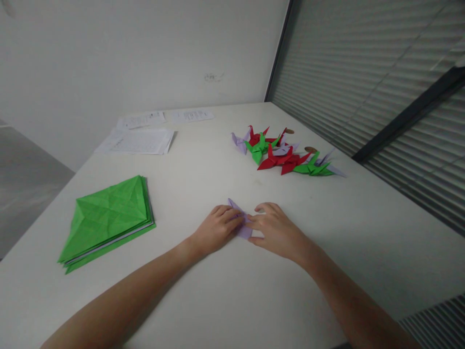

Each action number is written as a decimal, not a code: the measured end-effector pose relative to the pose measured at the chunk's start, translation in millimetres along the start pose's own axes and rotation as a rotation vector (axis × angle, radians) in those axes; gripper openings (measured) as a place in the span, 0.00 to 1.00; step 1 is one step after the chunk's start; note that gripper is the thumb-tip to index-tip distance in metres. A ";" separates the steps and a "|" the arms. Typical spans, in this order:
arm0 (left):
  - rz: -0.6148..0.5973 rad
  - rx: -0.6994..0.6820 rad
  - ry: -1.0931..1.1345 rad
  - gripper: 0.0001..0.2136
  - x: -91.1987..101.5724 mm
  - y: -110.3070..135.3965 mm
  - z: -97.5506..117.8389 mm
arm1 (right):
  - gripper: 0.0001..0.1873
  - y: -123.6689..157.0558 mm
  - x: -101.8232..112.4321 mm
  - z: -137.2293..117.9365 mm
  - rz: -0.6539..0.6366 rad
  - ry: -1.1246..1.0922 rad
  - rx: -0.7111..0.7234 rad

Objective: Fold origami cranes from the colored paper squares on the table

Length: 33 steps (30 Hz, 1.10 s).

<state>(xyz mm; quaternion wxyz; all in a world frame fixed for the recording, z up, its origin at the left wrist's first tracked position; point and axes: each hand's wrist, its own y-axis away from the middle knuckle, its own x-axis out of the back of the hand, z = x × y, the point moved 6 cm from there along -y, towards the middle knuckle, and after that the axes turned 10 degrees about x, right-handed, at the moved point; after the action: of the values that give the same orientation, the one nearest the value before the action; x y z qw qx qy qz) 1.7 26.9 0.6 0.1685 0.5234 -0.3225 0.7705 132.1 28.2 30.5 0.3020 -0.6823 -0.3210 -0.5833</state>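
Note:
A small folded lilac paper piece [240, 219] lies flat on the white table [225, 300] between my two hands. My left hand [217, 227] rests on its left side, fingers curled and pressing down on the paper. My right hand [275, 228] covers its right side, fingertips pinched on the paper's edge. Only a pointed tip and a lower corner of the lilac piece show; the rest is hidden under my fingers.
A stack of green creased paper sheets [109, 218] lies to the left. Several folded paper cranes [283, 152], red, green and lilac, sit at the back right. Printed white sheets [140, 139] lie at the far end. Window blinds [381, 87] run along the right.

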 end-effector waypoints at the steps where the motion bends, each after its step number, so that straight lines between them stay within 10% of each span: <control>1: -0.026 -0.052 0.036 0.12 -0.3 0.2 2.6 | 0.09 -0.1 0.1 1.2 0.015 -0.021 0.014; 15: -0.014 -0.023 0.089 0.15 3.1 2.6 -1.7 | 0.09 -7.1 -8.0 12.3 0.143 -0.180 0.151; 33: 0.045 0.172 0.205 0.10 4.4 -3.6 -17.0 | 0.07 -10.9 -33.0 51.3 0.262 -0.383 -0.150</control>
<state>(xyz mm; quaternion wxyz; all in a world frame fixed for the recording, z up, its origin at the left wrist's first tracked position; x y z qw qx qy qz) -9.7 40.7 1.6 0.1380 0.4471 -0.2479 0.8483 150.6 72.4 -8.8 0.2573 -0.8368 -0.2368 -0.4213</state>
